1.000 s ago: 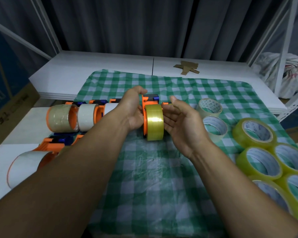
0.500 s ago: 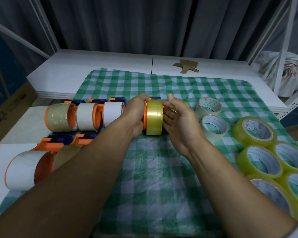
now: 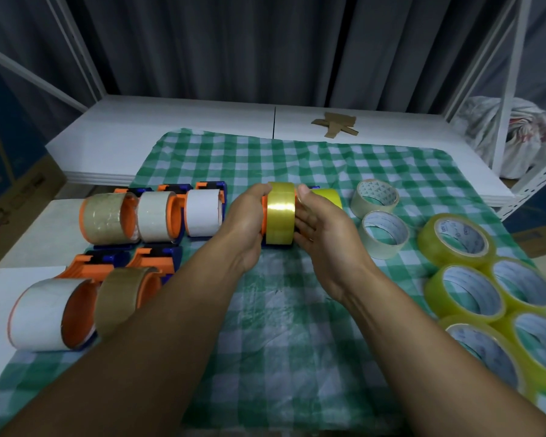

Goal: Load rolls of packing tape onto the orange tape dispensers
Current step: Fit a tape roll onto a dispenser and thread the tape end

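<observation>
As left hand (image 3: pixel 248 216) grips dispenser (image 3: pixel 264 213), roll (image 3: pixel 280 216) — mounted

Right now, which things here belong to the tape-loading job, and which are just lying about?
Job: yellow roll on the orange dispenser, held between left hand and right hand; loose yellow rolls; clear rolls; loaded dispensers.
Lying about: cardboard scrap; white bag; cardboard box.
</observation>
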Demonstrator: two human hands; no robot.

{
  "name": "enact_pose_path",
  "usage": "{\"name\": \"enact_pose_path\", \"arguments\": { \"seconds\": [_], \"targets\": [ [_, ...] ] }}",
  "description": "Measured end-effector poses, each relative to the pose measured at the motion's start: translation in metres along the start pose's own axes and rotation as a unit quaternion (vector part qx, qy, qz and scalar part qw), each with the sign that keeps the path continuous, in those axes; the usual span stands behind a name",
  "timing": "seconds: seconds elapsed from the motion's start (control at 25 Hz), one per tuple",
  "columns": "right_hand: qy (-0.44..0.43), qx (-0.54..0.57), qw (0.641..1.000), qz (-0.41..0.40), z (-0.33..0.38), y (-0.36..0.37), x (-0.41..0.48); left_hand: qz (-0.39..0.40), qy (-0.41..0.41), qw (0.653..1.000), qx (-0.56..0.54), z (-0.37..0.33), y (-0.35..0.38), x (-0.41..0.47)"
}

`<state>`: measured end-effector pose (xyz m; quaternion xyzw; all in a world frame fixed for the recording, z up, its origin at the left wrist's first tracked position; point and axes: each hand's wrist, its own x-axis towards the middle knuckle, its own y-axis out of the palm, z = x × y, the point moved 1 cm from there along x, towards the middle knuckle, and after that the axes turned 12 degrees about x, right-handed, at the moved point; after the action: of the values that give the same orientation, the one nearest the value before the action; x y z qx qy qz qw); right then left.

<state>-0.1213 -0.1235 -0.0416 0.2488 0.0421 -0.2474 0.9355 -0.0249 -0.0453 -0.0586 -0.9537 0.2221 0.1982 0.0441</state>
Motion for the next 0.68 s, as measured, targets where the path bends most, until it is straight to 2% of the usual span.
{"name": "enact_pose_path", "arguments": {
  "seconds": [0.4, 0.56, 0.6, 0.68],
  "targets": [
    [0.003, 0.001, 1.0, -0.001, 0.003, -0.007, -0.003, -0.018, 0.018, 0.999, 0.021, 0.002, -0.001, -0.011],
    [-0.064, -0.043, 0.996, -0.038, 0.011, -0.005, -0.012, -0.093, 0.127, 0.985, 0.075, -0.015, -0.001, -0.04],
    [-0.087, -0.062, 0.993, -0.047, 0.012, -0.004, -0.015, -0.094, 0.145, 0.983, 0.055, -0.021, 0.0, -0.052],
    [-0.125, -0.09, 0.987, -0.049, 0.013, -0.003, -0.02, -0.045, 0.138, 0.989, 0.015, -0.025, 0.001, -0.076]
  ]
}}
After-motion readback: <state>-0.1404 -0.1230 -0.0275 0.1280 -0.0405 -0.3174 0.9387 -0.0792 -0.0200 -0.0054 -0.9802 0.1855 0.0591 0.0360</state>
